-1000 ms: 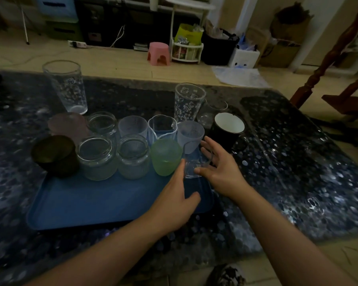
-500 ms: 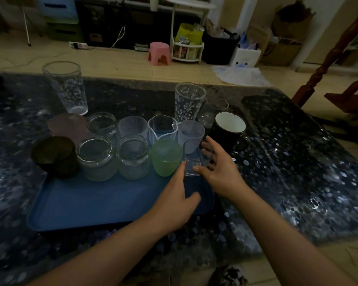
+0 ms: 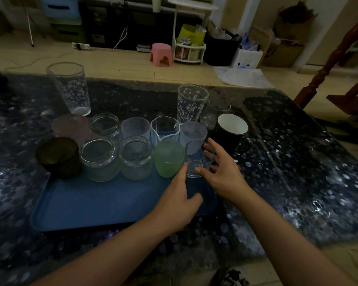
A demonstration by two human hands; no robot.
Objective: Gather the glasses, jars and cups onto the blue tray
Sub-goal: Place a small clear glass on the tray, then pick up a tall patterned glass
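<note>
A small clear glass [image 3: 196, 162] stands at frame centre on the blue tray's [image 3: 103, 199] right end, between the left hand [image 3: 179, 200] and right hand [image 3: 222, 172], both spread open, fingers grazing it. Two tall printed glasses [image 3: 69, 87] stand off-tray, one upper left, one centre; three clear jars [image 3: 100, 159] sit on it.

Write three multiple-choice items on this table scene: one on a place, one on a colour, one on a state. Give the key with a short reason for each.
1. Where does the black mug stand?
A. On the table, right of the tray
B. In the middle of the tray
C. On the floor

2. What colour is the cup just left of the small clear glass?
A. Red
B. Green
C. Black

3. How does the tall printed glass at far left stand?
A. Lying on its side
B. Stacked inside a jar
C. Upright, alone on the table

Key:
1 A, it sits on the dark table beyond the blue tray edge.
2 B, it is translucent green.
3 C, its open rim faces up, apart from the tray group.
</note>
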